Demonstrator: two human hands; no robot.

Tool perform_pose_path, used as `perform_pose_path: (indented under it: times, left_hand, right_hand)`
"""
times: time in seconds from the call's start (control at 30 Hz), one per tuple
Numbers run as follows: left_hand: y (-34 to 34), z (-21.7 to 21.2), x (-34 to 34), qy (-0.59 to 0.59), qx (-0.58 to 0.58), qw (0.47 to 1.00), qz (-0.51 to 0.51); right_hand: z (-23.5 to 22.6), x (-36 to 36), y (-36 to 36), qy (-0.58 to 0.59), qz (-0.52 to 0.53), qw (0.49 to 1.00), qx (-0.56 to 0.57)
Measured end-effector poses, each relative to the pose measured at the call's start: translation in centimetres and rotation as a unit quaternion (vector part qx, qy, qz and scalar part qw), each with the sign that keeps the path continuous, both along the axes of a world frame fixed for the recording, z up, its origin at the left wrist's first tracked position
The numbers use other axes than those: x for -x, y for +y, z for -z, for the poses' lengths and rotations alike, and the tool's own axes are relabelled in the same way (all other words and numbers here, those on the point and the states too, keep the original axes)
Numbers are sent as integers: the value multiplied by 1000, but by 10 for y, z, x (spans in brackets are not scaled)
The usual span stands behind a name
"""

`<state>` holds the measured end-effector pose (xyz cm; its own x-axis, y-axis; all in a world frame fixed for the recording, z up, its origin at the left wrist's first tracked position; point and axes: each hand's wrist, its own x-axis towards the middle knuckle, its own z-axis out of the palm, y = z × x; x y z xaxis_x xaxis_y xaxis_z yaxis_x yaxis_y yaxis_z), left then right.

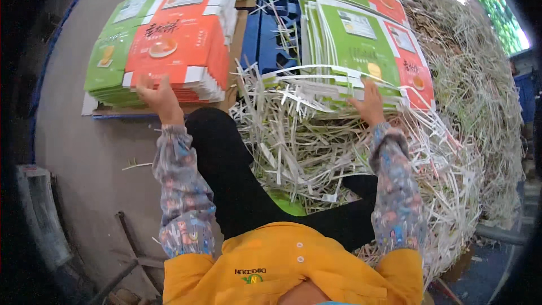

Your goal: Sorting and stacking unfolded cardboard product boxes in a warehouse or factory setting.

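Note:
My left hand (pixel 156 95) presses on the near edge of a tall stack of flat orange and green printed cartons (pixel 169 39) on a low pallet to my left. My right hand (pixel 370 101) rests, fingers spread, on the near edge of another stack of green and orange flat cartons (pixel 361 39) in front of me on the right. Both forearms wear patterned sleeve covers. Neither hand lifts a carton clear of its stack.
A big heap of white and green paper trim strips (pixel 316 152) surrounds the right stack and spills toward my lap. A blue plastic pallet (pixel 271 28) shows between the stacks. Grey concrete floor (pixel 84 152) lies to the left, with metal bars (pixel 127 237) near my left knee.

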<state>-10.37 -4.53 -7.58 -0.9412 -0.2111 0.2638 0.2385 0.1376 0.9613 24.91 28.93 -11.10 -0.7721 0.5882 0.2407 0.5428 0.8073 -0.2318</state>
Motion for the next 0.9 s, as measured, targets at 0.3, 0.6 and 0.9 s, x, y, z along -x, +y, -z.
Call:
perform_pose_path:
  times: [0.3,0.6,0.9]
  left_hand:
    - [61,-5,-97,51,50,955,289]
    - [96,1,-110,28,123,888,443]
    - [194,72,-196,-236,17,753,615]
  right_hand:
    - [23,29,47,-119,128,985,-5]
    - [162,-145,-103,-159,-308,865,364]
    - [117,-97,-139,-115,-110,891,426]
